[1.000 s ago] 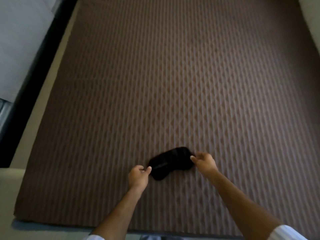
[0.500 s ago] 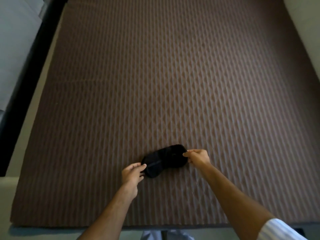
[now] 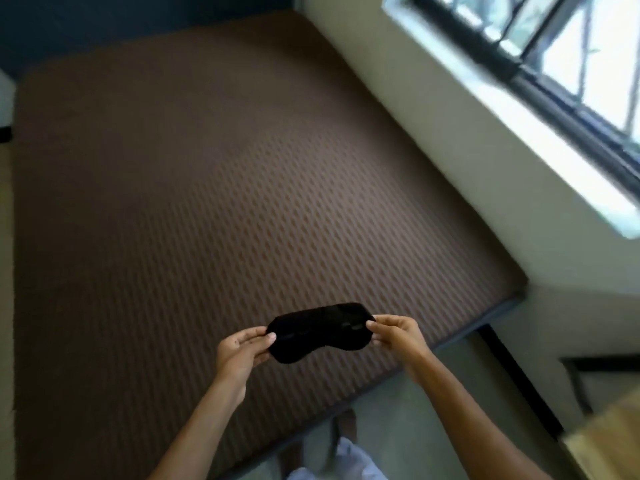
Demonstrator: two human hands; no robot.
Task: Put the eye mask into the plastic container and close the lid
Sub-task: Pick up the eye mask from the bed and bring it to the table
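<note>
A black eye mask (image 3: pixel 317 330) hangs in the air above the near part of a brown quilted mattress (image 3: pixel 194 188). My left hand (image 3: pixel 242 349) pinches its left end between thumb and fingers. My right hand (image 3: pixel 396 336) pinches its right end the same way. The mask is stretched flat between both hands. No plastic container shows in this view.
A pale wall (image 3: pixel 450 133) with a barred window (image 3: pixel 554 46) runs along the mattress's right side. A light wooden surface (image 3: pixel 609 434) sits at the lower right, beside a dark frame. Grey floor (image 3: pixel 398 410) and my feet lie below the mattress's near edge.
Both hands have lifted the eye mask off the mattress. My head has turned right, bringing the window, wall and floor into view.
</note>
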